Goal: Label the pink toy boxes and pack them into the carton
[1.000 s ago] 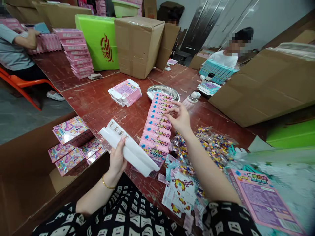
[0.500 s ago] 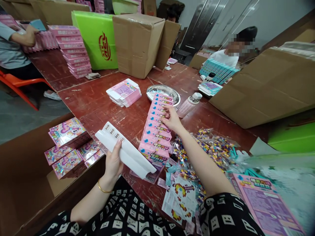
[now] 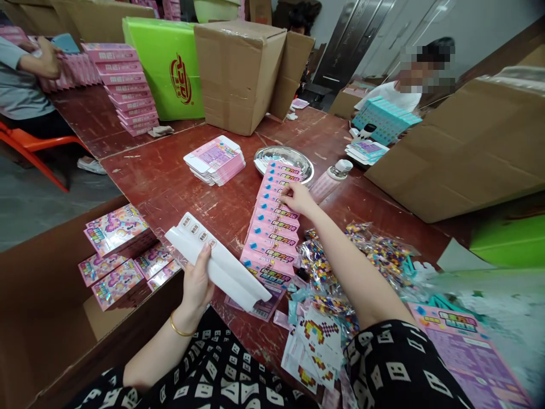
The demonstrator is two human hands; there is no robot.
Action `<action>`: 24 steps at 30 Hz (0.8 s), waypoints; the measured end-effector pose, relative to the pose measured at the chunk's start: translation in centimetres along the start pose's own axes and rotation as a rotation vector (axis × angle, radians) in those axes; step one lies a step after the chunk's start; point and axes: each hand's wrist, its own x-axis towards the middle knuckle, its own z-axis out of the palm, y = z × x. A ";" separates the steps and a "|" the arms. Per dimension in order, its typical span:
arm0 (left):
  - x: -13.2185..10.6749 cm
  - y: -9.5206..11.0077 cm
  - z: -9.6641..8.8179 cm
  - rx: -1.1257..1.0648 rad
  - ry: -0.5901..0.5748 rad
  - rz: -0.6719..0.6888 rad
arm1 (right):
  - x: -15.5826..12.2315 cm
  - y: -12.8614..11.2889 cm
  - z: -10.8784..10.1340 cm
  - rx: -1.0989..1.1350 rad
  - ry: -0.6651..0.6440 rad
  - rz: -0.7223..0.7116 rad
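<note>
In my left hand [image 3: 197, 284] is a white sticker sheet [image 3: 225, 264], pinched with the thumb on top; several small round labels with dark print show near its far end. My right hand [image 3: 298, 199] rests over a slanting row of overlapping pink boxes [image 3: 272, 236], about the middle of the far half. Its thumb and fingers are pinched together at the face of one box. Whatever is between those fingertips is too small or hidden to make out. A pink and purple box panel [image 3: 266, 304] lies partly under the near end of the sheet.
A stack of flat pink boxes [image 3: 215, 159], a metal plate [image 3: 306, 162] and a bottle [image 3: 332, 179] stand beyond. Bags of coloured beads [image 3: 374, 250] and printed cards [image 3: 313, 346] lie right. An open carton [image 3: 42, 329] holds finished boxes at left. Co-workers sit across and left.
My right hand has shifted slightly up and its fingers have drawn closer together over the pink boxes. My left hand keeps the sheet nearly still. The co-worker at right has moved the teal boxes.
</note>
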 end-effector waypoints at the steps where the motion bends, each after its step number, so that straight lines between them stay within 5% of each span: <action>1: 0.0 0.1 0.1 0.003 0.003 -0.001 | -0.2 -0.1 -0.1 0.002 0.043 -0.002; 6: -0.9 -0.3 0.2 -0.013 -0.016 0.020 | -5.2 -4.6 -1.2 0.209 0.397 -0.064; 8: -1.8 -1.1 0.1 -0.004 -0.067 0.032 | -9.5 -8.2 -1.3 0.319 0.256 -0.103; 10: -2.9 -2.1 -0.1 0.040 -0.171 0.013 | -14.1 -11.6 -1.0 0.390 -0.110 -0.160; 12: -3.9 -2.7 -0.3 0.107 -0.289 -0.010 | -18.0 -14.0 -0.6 0.448 -0.298 -0.170; 15: -4.2 -1.7 -0.5 0.198 -0.406 0.052 | -21.2 -15.0 -0.4 0.422 -0.243 -0.143; 21: -2.7 3.3 0.1 0.583 -0.723 0.155 | -22.8 -14.1 -2.3 0.241 -0.164 -0.216; 24: -3.1 3.4 0.2 0.641 -0.703 0.223 | -23.3 -14.4 -2.6 0.302 -0.132 -0.219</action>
